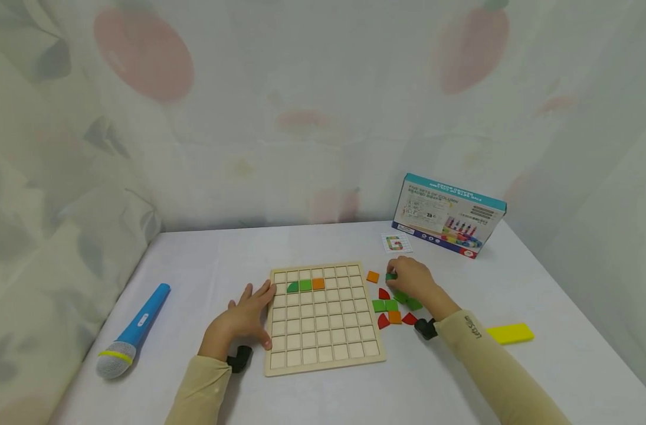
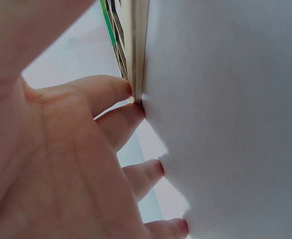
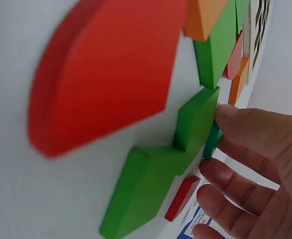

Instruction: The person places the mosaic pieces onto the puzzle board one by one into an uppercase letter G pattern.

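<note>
A wooden grid board lies flat on the white table. In its upper left cells sit a dark green quarter-circle tile, a green square tile and an orange square tile. My left hand, fingers spread, touches the board's left edge; fingertips meet its side in the left wrist view. Right of the board, my right hand pinches a dark green tile between thumb and fingers; its full outline is hidden. Loose green tiles and a red quarter-circle tile lie close to that hand.
Behind the right hand lies a small card with a coloured G pattern, near an upright box. An orange tile is beside the board. A yellow strip lies by the right forearm, a blue toy microphone far left.
</note>
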`<state>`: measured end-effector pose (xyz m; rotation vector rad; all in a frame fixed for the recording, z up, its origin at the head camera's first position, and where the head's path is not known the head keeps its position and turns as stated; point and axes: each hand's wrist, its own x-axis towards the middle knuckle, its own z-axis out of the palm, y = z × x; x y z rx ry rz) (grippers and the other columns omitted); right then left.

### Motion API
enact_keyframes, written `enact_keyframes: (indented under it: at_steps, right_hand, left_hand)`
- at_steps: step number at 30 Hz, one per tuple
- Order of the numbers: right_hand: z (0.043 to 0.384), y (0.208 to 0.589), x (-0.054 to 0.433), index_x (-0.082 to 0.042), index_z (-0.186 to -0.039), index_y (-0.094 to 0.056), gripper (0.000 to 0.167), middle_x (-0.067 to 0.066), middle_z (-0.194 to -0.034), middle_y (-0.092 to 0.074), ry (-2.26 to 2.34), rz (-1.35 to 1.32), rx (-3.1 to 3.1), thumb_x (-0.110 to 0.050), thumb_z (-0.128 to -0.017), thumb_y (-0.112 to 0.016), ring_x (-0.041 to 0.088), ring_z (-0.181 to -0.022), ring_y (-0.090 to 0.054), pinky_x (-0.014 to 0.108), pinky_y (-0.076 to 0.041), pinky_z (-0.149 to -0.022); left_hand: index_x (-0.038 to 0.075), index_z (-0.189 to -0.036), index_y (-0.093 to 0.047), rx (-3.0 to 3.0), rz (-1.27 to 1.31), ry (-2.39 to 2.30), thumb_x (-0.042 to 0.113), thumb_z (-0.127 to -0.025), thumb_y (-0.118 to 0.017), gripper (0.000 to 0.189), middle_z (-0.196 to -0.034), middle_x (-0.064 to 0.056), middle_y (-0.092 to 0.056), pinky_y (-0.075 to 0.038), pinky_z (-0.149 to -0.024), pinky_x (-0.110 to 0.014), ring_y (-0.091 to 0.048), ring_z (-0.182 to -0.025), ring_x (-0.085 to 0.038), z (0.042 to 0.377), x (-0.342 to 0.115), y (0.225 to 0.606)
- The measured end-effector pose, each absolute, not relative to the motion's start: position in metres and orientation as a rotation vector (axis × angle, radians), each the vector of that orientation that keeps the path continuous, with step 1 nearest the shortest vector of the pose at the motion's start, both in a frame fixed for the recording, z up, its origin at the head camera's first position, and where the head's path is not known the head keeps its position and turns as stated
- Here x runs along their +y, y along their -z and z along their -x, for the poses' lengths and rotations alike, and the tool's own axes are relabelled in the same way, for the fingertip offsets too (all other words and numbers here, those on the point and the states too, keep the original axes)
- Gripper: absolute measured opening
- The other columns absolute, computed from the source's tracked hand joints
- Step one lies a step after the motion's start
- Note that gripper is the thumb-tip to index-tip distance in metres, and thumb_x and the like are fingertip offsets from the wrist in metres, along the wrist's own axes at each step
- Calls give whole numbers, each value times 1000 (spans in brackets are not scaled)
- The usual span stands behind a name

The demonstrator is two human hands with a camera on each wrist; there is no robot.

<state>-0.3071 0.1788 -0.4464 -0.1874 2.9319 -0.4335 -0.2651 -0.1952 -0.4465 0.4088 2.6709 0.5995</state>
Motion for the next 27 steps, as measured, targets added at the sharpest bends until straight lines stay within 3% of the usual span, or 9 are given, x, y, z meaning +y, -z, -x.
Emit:
enact_keyframes:
  at_steps: [8, 15, 21, 27]
  right_hand:
    - [308, 447, 176, -15, -100, -66, 20, 5, -95, -59, 424, 239, 2926, -15, -80, -70, 21, -80, -51, 41, -49, -77]
    - [310, 452, 173, -15, -99, -66, 27, 2, -94, -59, 451, 228, 2930, -29, -78, -74, 18, -80, -52, 40, -49, -79]
    - [310, 454, 170, -13, -98, -66, 18, 2, -90, -57, 466, 248, 2926, -16, -80, -70, 18, -78, -51, 39, -49, -80]
    - [307, 451, 169, -9, -102, -65, 22, 5, -93, -58, 478, 260, 2945, -8, -80, -66, 20, -80, -52, 40, -49, -79]
  left_hand:
    - [12, -148, -21, 2670, -430, -599, 25, -43, -91, 127, -155, -9, -10, -3, -96, -74, 3, -137, -43, 266, -196, 449]
    - [11, -148, -21, 2671, -432, -592, 26, -42, -91, 127, -154, -10, -10, -4, -96, -74, 3, -137, -44, 266, -197, 449]
    - [11, -148, -21, 2672, -432, -595, 25, -42, -91, 127, -155, -10, -10, -3, -96, -74, 3, -137, -44, 266, -197, 449]
    - [12, -148, -22, 2695, -440, -576, 28, -40, -91, 129, -154, -9, -11, -5, -95, -75, 1, -137, -44, 268, -198, 453]
